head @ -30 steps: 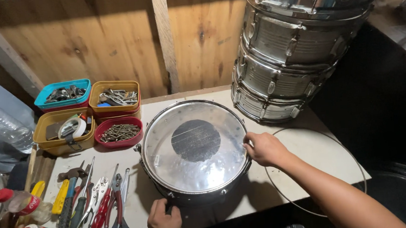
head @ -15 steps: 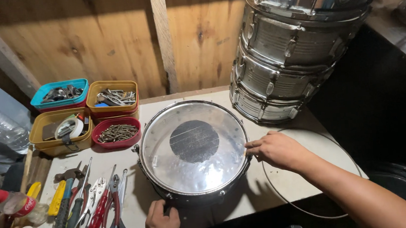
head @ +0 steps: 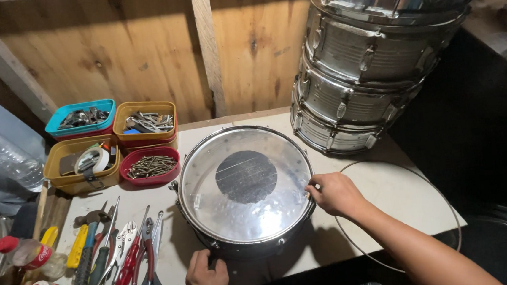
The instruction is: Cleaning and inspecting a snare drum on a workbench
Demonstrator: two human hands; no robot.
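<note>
Drum: we see a shallow chrome snare drum with a clear head and a dark round patch [head: 246, 190] lying flat in the middle of the pale table [head: 406, 194], its near side close to the table's front edge.
Left hand: our left hand [head: 206, 279] sits at the drum's near lower rim, fingers curled against the shell; we cannot tell whether they grip a lug or only press on it.
Right hand: our right hand [head: 335, 194] rests on the drum's right rim, fingers bent and closed onto the hoop edge.
Room on the right: a thin metal wire hoop [head: 442, 198] lies on the table right of the drum, passing under our forearm and overhanging the front edge; the table inside it is bare.
Room on the left: a row of hand tools, pliers, hammer and scissors [head: 115, 253], fills the strip between the drum and the table's left edge.
Behind: four small plastic tubs of screws and hardware, teal, yellow and red [head: 114, 143], stand against the plywood wall [head: 140, 55]; a narrow strip of table separates them from the drum.
Back right: a stack of chrome drum shells [head: 361, 69] stands just beyond the drum, near but apart.
Hidden: the stack's top is cut off by the frame, the drum's far underside is out of sight, and the area right of the table is too dark to read.
</note>
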